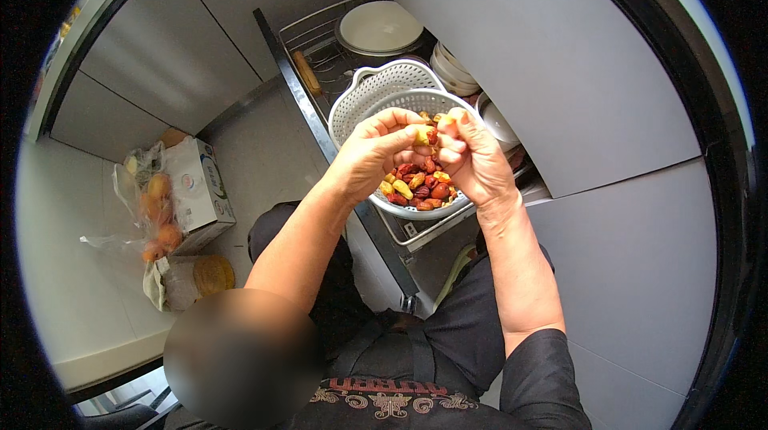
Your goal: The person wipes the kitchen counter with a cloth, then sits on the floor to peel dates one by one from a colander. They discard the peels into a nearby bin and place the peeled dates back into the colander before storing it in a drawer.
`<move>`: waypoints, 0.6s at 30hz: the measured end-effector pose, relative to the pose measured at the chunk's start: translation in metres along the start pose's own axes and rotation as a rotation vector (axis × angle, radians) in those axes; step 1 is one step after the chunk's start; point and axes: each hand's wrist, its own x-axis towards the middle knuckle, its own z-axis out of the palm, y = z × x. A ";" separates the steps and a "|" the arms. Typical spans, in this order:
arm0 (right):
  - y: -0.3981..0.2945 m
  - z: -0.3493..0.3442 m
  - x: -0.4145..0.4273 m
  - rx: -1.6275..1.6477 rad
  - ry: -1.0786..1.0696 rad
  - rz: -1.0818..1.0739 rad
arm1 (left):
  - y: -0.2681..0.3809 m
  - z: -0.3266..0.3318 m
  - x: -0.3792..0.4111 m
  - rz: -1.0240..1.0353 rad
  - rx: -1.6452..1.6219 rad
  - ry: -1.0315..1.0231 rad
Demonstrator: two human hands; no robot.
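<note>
Both hands are raised over a light grey plastic colander point(401, 211) holding several wrinkled peppers point(420, 185), red, orange and yellow. Between the thumb and fingertips of my left hand point(367, 151) is a yellow pepper with a red end point(426, 135). My right hand point(480, 163) is close beside it, thumb and forefinger brought together. Something pale yellow shows at those fingertips, too small to tell what it is. A second perforated grey basket point(354, 100) sits behind the colander, partly overlapped by it. My hands hide part of the peppers.
The colander rests over a pulled-out wire drawer point(414, 242) with a dark front edge point(384, 250). Inside are a pale lidded pot point(382, 27), stacked bowls point(453, 70) and a wooden handle point(307, 73). Left on the floor stand a white carton point(195, 190), bagged oranges point(159, 205) and a jar point(198, 280).
</note>
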 end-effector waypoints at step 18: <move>0.012 0.005 -0.001 -1.158 0.203 -0.267 | -0.011 0.001 -0.001 0.301 0.503 0.128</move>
